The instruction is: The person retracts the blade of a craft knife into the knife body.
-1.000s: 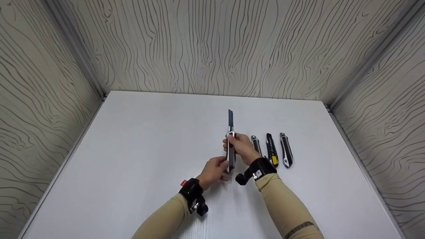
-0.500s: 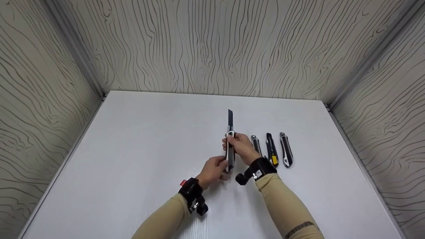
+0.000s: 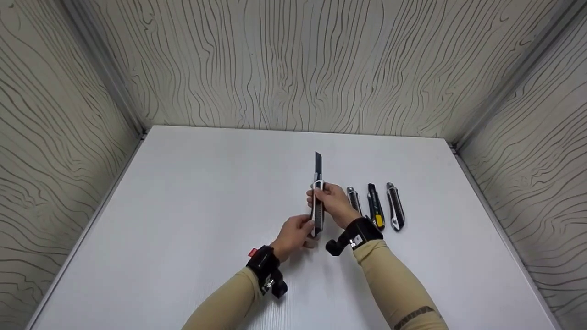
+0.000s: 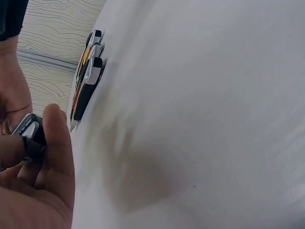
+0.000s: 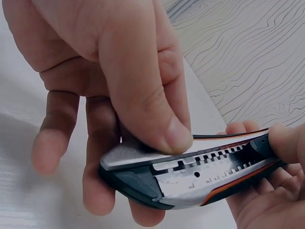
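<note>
A utility knife (image 3: 318, 214) with a silver-edged dark handle is held above the white table, its long blade (image 3: 318, 163) extended toward the back wall. My right hand (image 3: 338, 205) grips the upper handle, with the thumb on the slider area. At the butt end, my left hand (image 3: 292, 234) pinches the handle between thumb and fingers. The right wrist view shows the open slot of the handle (image 5: 221, 191), with teeth along it and orange trim; the right thumb (image 5: 284, 142) presses near the slot's end. In the left wrist view the butt (image 4: 32, 129) sits between the left fingers, and most of the knife is hidden.
Beside the right hand lie three more utility knives: one silver (image 3: 353, 198) partly behind the wrist, one black with a yellow part (image 3: 375, 206), one silver and dark (image 3: 395, 206). Wood-patterned panels (image 3: 275, 68) enclose the white table (image 3: 183, 206) at the back and sides.
The knife and both hands have shifted very slightly to the left. The grips look the same, and the other knives have stayed in place.
</note>
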Demonstrator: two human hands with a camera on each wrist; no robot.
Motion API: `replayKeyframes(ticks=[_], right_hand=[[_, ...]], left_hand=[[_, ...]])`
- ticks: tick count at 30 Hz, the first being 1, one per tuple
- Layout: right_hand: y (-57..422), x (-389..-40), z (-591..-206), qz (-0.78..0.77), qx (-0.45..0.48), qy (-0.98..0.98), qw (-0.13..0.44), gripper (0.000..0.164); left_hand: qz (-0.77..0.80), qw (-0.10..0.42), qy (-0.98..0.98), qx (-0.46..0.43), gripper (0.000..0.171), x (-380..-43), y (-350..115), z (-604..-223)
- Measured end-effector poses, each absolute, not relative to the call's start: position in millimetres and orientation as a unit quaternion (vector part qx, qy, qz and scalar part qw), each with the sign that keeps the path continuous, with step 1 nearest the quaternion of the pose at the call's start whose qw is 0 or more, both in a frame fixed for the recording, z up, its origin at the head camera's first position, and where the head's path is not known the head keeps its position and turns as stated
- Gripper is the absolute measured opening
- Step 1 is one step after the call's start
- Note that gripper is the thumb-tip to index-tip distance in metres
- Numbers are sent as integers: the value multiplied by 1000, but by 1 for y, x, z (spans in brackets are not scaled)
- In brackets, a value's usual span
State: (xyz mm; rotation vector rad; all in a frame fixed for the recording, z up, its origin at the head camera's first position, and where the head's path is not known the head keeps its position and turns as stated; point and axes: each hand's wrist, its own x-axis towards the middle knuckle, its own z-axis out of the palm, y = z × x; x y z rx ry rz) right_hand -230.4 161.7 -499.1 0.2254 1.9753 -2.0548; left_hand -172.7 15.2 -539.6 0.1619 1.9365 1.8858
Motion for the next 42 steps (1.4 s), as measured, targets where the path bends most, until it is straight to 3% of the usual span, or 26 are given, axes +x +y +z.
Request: replayKeyframes(ticks=[31, 42], right_hand=[[165, -229, -500, -719, 57, 675, 154, 33], [170, -234, -496, -717, 32, 677, 165, 38]], left_hand=[[684, 206, 698, 48, 33, -171, 16, -539], [721, 245, 643, 80, 37, -166, 11, -546]])
